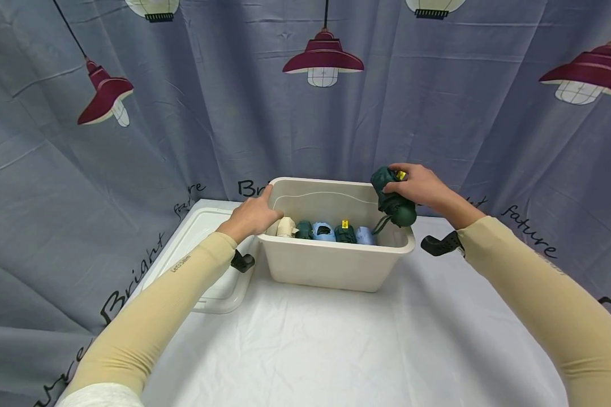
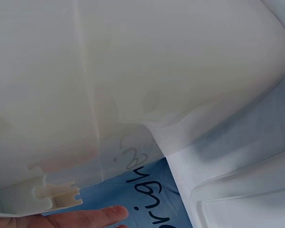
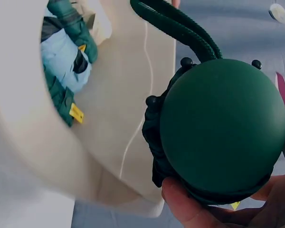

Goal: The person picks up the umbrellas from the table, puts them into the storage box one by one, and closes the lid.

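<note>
My right hand (image 1: 421, 185) grips a folded dark green umbrella (image 1: 401, 210) above the right end of a cream plastic storage bin (image 1: 326, 263). In the right wrist view the umbrella's round handle end (image 3: 223, 130) faces the camera, and its cord loop hangs free. My left hand (image 1: 254, 215) holds the bin's left end, thumb over the rim; in the left wrist view, fingers (image 2: 92, 217) lie beside the bin's end. Inside stand several folded umbrellas: a cream one (image 1: 286, 227), light blue ones such as this umbrella (image 1: 323, 233), and dark green ones such as this umbrella (image 1: 345, 234).
A white lid (image 1: 219, 297) lies on the table left of the bin, partly under my left arm. The white cloth-covered table (image 1: 336, 345) extends in front of the bin. Behind it hangs a grey-blue curtain (image 1: 244, 113) printed with lamps.
</note>
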`<act>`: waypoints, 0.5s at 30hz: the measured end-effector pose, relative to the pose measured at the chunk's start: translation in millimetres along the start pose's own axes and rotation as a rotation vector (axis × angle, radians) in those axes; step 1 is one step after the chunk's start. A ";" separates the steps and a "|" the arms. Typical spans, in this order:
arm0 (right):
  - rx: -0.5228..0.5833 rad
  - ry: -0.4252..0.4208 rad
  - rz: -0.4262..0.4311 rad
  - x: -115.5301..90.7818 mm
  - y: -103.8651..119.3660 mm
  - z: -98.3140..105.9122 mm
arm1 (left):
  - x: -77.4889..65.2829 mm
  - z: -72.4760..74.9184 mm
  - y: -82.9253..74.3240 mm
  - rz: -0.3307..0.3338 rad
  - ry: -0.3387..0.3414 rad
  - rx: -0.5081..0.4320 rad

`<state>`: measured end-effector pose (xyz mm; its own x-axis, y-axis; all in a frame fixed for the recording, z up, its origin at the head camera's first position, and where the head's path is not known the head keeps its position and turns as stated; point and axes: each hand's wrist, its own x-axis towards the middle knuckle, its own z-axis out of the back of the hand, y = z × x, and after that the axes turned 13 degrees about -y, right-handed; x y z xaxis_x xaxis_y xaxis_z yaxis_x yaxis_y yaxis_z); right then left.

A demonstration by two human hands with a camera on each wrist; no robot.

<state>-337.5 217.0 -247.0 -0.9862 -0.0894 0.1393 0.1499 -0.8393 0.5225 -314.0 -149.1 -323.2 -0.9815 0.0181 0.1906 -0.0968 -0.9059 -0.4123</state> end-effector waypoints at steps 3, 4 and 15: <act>0.004 0.011 0.015 -0.3 5.6 -3.8 | 0.2 0.2 0.1 -0.007 -0.005 -0.006; 0.004 0.016 0.020 -0.6 7.9 -4.9 | 0.4 0.3 0.3 -0.009 -0.007 -0.007; -0.043 0.097 0.041 8.0 24.8 -26.2 | 0.4 -0.2 1.2 -0.005 -0.002 -0.004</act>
<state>-343.6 181.5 -255.0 -0.9817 -0.1743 0.0769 0.1897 -0.8558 0.4814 -314.6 -150.2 -323.8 -0.9807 0.0215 0.1941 -0.1019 -0.9042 -0.4148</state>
